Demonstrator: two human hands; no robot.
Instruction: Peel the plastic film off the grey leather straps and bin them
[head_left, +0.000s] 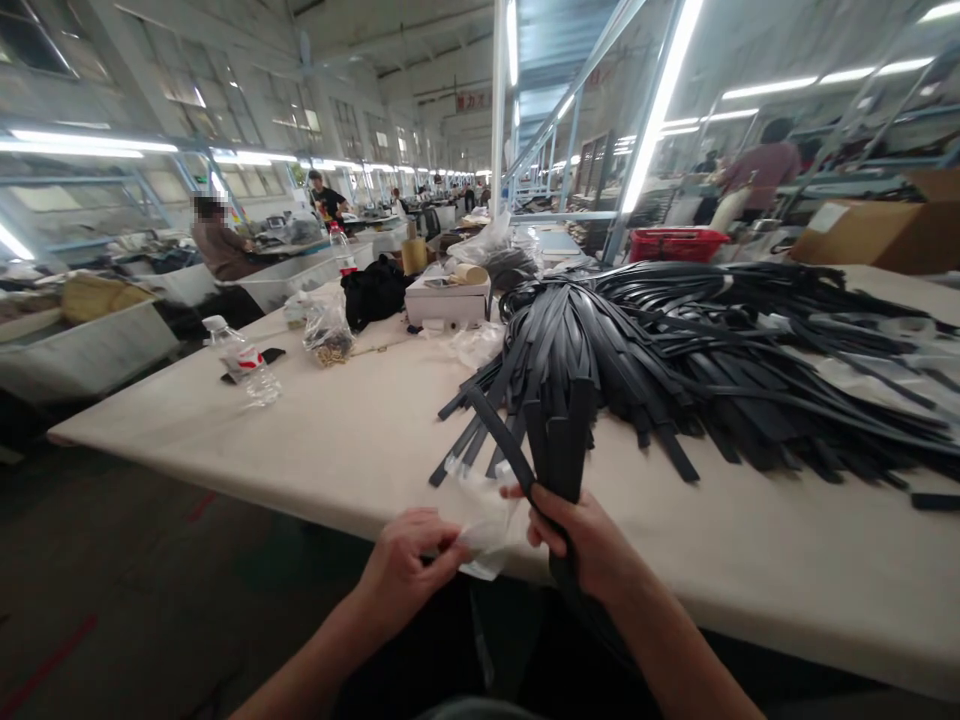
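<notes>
You had your right hand (585,545) clenched around a small bundle of black straps (559,450) at the near edge of the table (315,440), while your left hand (409,570) pinched a clear plastic sleeve (484,525) just beside them. It would have served you to keep the strap ends even and the sleeve mouth held open and taut. The straps looked flat, matte and dark; the sleeve seemed crumpled, though blur hid its opening. The big strap pile (712,360) lay behind.
</notes>
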